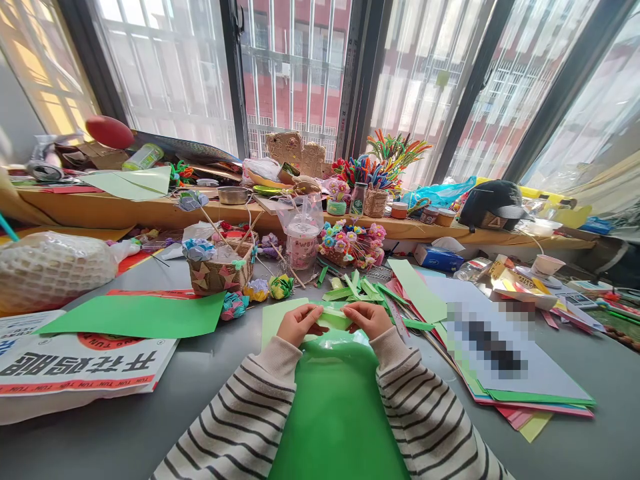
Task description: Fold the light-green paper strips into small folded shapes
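Observation:
Between both hands stretches a folded light green paper strip. My left hand pinches its left end, and my right hand pinches the right end, with thumbs and fingertips closed on the paper. Below the hands spreads a shiny green sheet, running toward me between the striped sleeves. A pale green paper piece lies beside my left hand. Just beyond my right hand is a pile of folded green paper strips.
At the right lies a stack of coloured paper. A green sheet covers part of a printed bag at left. Behind stand a basket of paper flowers, a lidded cup and a cluttered window ledge.

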`<state>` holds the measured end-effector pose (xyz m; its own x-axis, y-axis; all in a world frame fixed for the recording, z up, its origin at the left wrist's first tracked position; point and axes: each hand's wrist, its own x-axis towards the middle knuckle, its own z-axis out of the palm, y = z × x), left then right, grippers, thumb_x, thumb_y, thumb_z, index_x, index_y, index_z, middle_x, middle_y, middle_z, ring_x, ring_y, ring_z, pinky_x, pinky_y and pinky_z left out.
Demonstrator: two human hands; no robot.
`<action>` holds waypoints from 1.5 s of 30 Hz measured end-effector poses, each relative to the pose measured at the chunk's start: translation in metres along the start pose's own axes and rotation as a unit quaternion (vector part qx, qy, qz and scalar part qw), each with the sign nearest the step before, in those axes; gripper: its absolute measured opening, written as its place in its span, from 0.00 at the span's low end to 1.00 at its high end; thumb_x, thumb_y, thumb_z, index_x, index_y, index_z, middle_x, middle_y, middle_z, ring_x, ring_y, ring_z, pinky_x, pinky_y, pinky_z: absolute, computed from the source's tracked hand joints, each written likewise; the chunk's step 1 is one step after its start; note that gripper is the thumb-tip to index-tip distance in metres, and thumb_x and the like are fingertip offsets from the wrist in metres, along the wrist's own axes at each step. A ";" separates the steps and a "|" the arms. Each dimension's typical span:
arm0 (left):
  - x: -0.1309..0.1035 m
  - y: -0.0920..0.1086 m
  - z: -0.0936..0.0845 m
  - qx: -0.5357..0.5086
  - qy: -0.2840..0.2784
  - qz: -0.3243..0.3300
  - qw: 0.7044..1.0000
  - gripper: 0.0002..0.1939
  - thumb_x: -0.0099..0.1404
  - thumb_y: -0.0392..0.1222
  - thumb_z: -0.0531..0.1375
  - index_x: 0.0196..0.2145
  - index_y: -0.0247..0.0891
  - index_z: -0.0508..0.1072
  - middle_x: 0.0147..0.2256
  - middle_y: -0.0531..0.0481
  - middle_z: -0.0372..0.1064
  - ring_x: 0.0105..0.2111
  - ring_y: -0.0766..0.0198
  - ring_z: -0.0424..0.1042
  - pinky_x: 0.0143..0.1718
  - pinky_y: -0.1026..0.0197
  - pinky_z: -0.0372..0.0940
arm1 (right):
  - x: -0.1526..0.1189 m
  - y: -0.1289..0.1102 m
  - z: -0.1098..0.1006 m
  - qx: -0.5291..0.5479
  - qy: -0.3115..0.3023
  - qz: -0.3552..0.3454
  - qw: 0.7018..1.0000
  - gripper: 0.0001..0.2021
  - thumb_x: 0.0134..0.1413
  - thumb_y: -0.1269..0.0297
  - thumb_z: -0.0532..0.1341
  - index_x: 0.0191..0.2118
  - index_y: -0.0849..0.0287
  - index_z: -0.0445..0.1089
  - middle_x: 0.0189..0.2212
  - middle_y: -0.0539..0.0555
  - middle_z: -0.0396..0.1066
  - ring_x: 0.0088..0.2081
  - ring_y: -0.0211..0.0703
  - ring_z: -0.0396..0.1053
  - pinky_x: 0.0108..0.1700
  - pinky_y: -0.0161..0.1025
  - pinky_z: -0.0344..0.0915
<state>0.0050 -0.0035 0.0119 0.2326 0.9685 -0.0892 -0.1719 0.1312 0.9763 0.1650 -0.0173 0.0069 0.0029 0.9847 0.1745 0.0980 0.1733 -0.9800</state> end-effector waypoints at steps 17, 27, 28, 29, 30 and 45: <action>0.002 -0.003 0.001 0.006 0.011 -0.005 1.000 0.19 0.33 0.49 0.64 0.22 0.31 0.69 0.19 0.53 0.64 0.20 0.68 0.66 0.24 0.63 0.66 | -0.001 0.002 0.001 -0.022 -0.024 -0.013 0.999 0.14 0.35 0.56 0.60 0.24 0.64 0.69 0.17 0.50 0.67 0.16 0.35 0.64 0.19 0.32 0.63; 0.003 -0.006 0.000 0.046 0.002 0.031 0.998 0.17 0.36 0.47 0.63 0.22 0.31 0.69 0.18 0.53 0.64 0.21 0.67 0.65 0.22 0.63 0.66 | -0.002 0.002 0.003 -0.042 -0.041 -0.011 0.998 0.13 0.34 0.58 0.61 0.24 0.64 0.69 0.17 0.50 0.66 0.16 0.33 0.61 0.19 0.32 0.63; 0.003 -0.006 0.000 0.049 0.003 0.034 0.998 0.17 0.36 0.47 0.63 0.22 0.31 0.69 0.18 0.53 0.64 0.21 0.67 0.65 0.22 0.63 0.66 | -0.002 0.002 0.003 -0.044 -0.041 -0.010 0.998 0.13 0.34 0.57 0.60 0.24 0.64 0.68 0.16 0.50 0.65 0.15 0.33 0.61 0.18 0.32 0.63; 0.003 -0.006 0.000 0.052 0.005 0.036 0.998 0.17 0.36 0.47 0.63 0.21 0.32 0.69 0.18 0.53 0.63 0.21 0.67 0.64 0.22 0.63 0.65 | -0.002 0.003 0.003 -0.046 -0.040 -0.009 0.998 0.13 0.34 0.57 0.60 0.24 0.64 0.68 0.16 0.50 0.65 0.15 0.33 0.61 0.18 0.32 0.62; 0.002 -0.005 0.000 0.057 0.009 0.038 0.998 0.16 0.36 0.47 0.63 0.21 0.32 0.70 0.18 0.53 0.63 0.21 0.67 0.64 0.22 0.63 0.65 | -0.002 0.003 0.003 -0.047 -0.040 -0.007 0.998 0.14 0.35 0.56 0.60 0.23 0.64 0.68 0.16 0.50 0.65 0.15 0.32 0.61 0.17 0.32 0.62; -0.003 0.005 0.001 0.104 -0.001 0.038 0.994 0.12 0.37 0.44 0.63 0.21 0.33 0.72 0.19 0.52 0.66 0.20 0.70 0.62 0.20 0.69 0.58 | -0.002 0.003 0.003 -0.098 -0.026 -0.037 0.994 0.13 0.39 0.56 0.57 0.22 0.63 0.67 0.14 0.48 0.61 0.14 0.31 0.59 0.15 0.30 0.62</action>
<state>0.0042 -0.0059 0.0168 0.2277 0.9736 -0.0140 0.0128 0.0114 0.9999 0.1621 -0.0182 0.0030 -0.0633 0.9700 0.2349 0.2889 0.2431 -0.9260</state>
